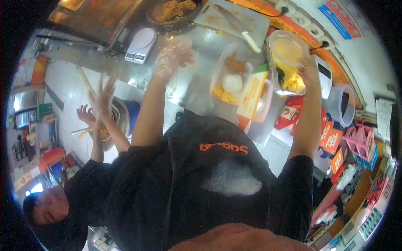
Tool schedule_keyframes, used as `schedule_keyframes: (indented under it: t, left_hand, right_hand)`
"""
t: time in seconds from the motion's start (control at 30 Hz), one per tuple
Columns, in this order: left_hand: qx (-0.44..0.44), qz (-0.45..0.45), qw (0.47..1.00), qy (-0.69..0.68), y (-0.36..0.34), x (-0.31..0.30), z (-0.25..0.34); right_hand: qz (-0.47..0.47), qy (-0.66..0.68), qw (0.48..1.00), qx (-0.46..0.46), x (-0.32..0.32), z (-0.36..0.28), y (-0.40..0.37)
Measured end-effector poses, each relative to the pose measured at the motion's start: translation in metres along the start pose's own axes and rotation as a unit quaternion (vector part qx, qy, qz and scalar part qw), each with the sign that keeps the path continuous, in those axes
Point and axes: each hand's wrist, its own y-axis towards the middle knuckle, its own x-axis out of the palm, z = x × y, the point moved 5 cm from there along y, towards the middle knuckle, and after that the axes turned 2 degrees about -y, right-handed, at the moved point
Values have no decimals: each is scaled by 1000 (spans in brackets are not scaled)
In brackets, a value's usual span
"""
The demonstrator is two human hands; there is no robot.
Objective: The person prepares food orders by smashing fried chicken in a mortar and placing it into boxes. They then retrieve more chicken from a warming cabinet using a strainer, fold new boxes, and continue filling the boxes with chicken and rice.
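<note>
Steel table (207, 42) runs across a cramped kitchen; from the left, a co-worker's raised hands (101, 95) show over white floor tiles, then come a white scale (141, 44), a cutting board (234, 16) with a knife (238, 26), and an open meal box (231, 79) of rice, fried chicken and something yellow. Further right, a clear plastic tub (286, 56) with yellow food inside is tilted just above the table, beside the meal box. The left hand (173, 58), in a thin plastic glove, hovers with fingers spread and empty, well apart from the right hand (308, 70), which is clamped on the tub's rim.
</note>
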Motion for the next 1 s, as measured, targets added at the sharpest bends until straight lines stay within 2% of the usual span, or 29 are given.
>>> schedule_keyframes:
  t: [0.07,0.1,0.17,0.2,0.23,0.27,0.3,0.33,0.4,0.43,0.47,0.5,0.53,0.6,0.63,0.7,0.73,0.77,0.8,0.83,0.87,0.9,0.93,0.97,1.0]
  left_hand:
    - [-9,48,998,30,-9,-24,-19]
    - [-16,64,998,21,-14,-31,-29]
    - [-46,95,985,140,-18,-54,-35]
    - [-65,100,983,141,-21,-71,-46]
    - [-70,118,981,137,-34,-76,-44]
    - [-52,141,985,86,-48,-83,-39]
    - [-34,163,985,35,-59,-85,-31]
    - [-33,180,983,32,-65,-86,-21]
    - [59,179,977,-99,-64,-88,8]
    - [58,197,973,-106,-55,-99,12]
    - [115,166,958,-205,-42,-107,21]
    - [170,126,931,-297,-28,-115,31]
    - [173,127,931,-295,-13,-125,38]
    - [252,90,920,-285,20,-146,61]
    - [245,75,923,-287,36,-158,72]
    - [255,108,923,-266,69,-177,93]
    - [274,114,924,-240,83,-183,95]
    - [267,93,927,-246,97,-188,95]
    - [269,69,954,-115,111,-192,100]
    - [272,43,961,18,125,-193,104]
    - [225,52,968,-100,141,-200,101]
    - [220,34,969,-105,156,-208,100]
    - [193,66,979,27,172,-217,94]
    - [168,98,968,161,191,-223,88]
    - [107,121,979,122,220,-227,75]
  right_hand:
    - [165,38,982,86,-27,55,49]
    - [151,33,983,100,-34,76,81]
    - [297,34,939,168,-66,131,154]
    - [253,103,948,165,-93,166,186]
    - [238,100,950,174,-66,152,195]
    - [262,-139,937,185,-47,129,202]
    - [271,-371,870,178,-8,94,202]
    - [342,-348,866,105,41,65,199]
    - [173,-379,904,-97,92,72,238]
    - [74,-461,867,-172,161,54,238]
    - [-28,-533,828,-173,230,56,236]
    - [-97,-459,879,-91,310,19,209]
    - [-164,-506,831,-163,371,1,192]
    - [-93,-564,752,-329,429,12,197]
    - [-78,-569,752,-323,443,25,222]
    - [-77,-643,746,-156,446,54,289]
    - [-58,-649,745,-143,442,53,300]
    - [-112,-629,751,-167,448,52,303]
    - [-167,-606,754,-192,454,51,303]
    - [-151,-611,755,-182,457,53,303]
    - [-209,-595,747,-211,471,60,295]
    - [-266,-576,735,-238,482,65,295]
    - [-252,-583,739,-227,475,58,309]
    - [-173,-585,777,-157,451,46,330]
    - [-91,-578,806,-86,421,39,350]
